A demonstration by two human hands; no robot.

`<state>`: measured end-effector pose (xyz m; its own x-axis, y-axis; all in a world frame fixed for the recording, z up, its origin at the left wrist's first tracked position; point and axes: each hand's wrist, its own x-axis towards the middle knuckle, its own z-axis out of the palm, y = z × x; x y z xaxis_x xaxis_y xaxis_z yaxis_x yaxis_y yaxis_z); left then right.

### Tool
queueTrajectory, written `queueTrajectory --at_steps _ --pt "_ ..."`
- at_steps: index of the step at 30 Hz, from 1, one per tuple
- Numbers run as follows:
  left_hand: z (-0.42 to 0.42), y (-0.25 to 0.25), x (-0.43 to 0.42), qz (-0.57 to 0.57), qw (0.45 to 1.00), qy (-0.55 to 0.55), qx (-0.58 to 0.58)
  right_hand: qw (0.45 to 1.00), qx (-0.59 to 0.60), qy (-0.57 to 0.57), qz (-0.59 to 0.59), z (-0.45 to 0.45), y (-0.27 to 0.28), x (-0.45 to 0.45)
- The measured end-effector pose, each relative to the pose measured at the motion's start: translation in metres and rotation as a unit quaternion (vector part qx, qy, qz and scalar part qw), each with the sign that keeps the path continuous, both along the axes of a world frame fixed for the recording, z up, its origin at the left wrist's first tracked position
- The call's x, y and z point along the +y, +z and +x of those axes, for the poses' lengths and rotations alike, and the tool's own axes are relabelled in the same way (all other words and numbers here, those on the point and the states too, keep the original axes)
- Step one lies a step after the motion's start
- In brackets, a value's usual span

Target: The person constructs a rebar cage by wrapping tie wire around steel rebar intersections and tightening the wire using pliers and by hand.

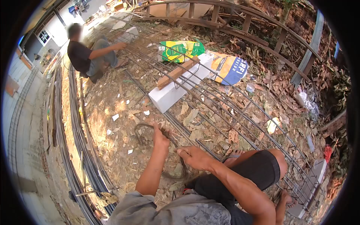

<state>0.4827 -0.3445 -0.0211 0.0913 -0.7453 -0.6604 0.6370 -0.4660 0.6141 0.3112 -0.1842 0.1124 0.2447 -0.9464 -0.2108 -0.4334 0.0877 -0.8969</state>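
Note:
A thin, dark bundle of binding wire point(183, 171) hangs in a loose curve in front of my body. My left hand point(160, 139) is closed around its upper part, where the strands arc off to the left. Lower and to the right, my right hand point(195, 156) pinches the wire between thumb and fingers. Just beyond both hands lies a long cage of steel bars point(219, 98) with bent stirrups. A white block point(162, 99) supports the cage, and a wooden strip point(177, 74) lies on top of the block among the bars.
Another person point(90, 52) squats at the cage's far end, one hand on the bars. Long bundled rods point(69, 131) lie to the left. Behind the cage are a green-yellow sack point(182, 50) and an orange-blue sack point(228, 69). A second white block point(317, 176) sits at right.

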Motion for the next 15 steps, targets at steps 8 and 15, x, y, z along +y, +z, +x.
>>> queueTrajectory --at_steps 8,15 --pt "0.098 0.054 -0.058 -0.05 0.963 0.266 0.014 0.937 0.295 0.082 -0.168 -0.004 0.042 0.007" --pt "0.182 0.061 -0.097 -0.014 0.951 0.305 0.053 0.873 0.421 0.092 -0.228 -0.064 0.131 0.018"
